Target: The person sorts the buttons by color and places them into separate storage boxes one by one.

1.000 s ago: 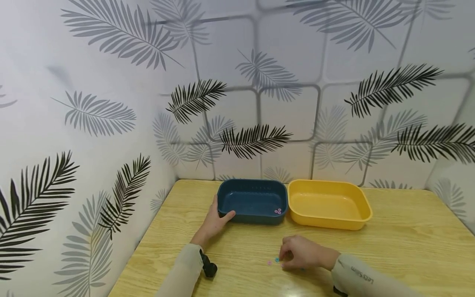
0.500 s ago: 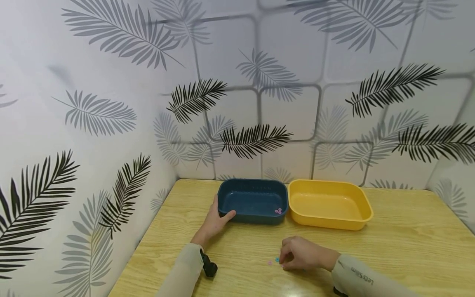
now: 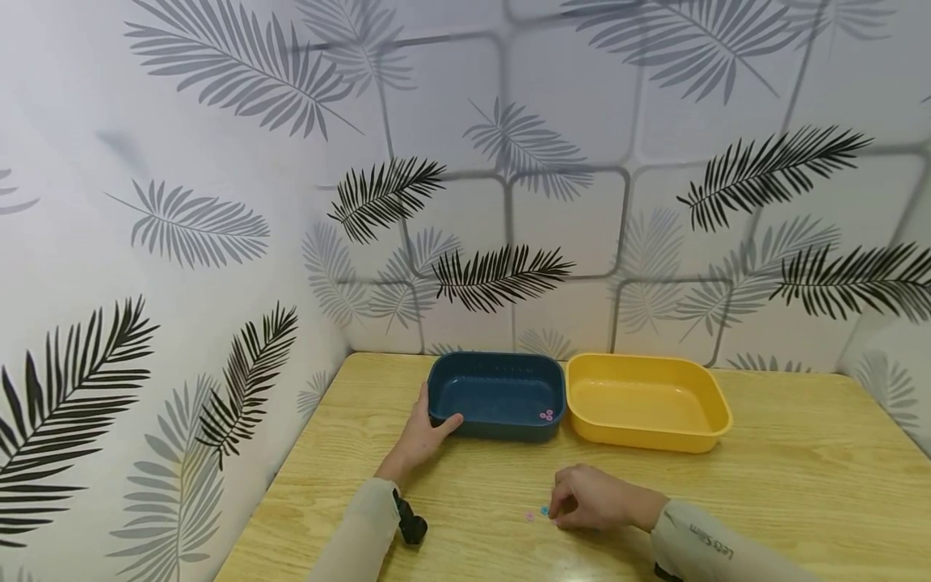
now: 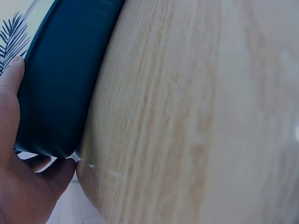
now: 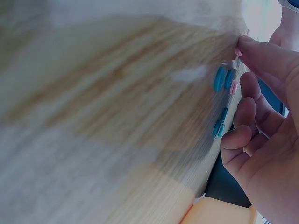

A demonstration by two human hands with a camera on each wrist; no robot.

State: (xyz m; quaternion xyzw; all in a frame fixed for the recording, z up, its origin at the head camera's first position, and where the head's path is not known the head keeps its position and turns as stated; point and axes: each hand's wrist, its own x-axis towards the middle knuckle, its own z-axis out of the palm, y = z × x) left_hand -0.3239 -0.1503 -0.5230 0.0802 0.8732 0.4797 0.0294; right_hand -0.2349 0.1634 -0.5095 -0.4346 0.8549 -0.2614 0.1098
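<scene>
My left hand [image 3: 420, 432] holds the dark blue basin [image 3: 494, 430] at its front left corner. In the left wrist view the thumb lies along the front wall, and the other fingers [image 4: 58, 175] curl at the end. Small pink buttons [image 3: 546, 415] lie inside at the basin's right end. Nearer the front, my right hand [image 3: 591, 497] is low over the table, thumb and forefinger pinching a pink button [image 5: 238, 51]. Just left of those fingertips are a blue button [image 3: 544, 511] and a pink button [image 3: 529, 516]. More blue buttons [image 5: 218, 79] lie beneath the right hand.
A yellow basin [image 3: 647, 436] stands against the right end of the blue one. Both sit near the back edge of the wooden table [image 3: 793, 453], close to a leaf-patterned wall [image 3: 465, 218]. Another patterned wall rises along the left side.
</scene>
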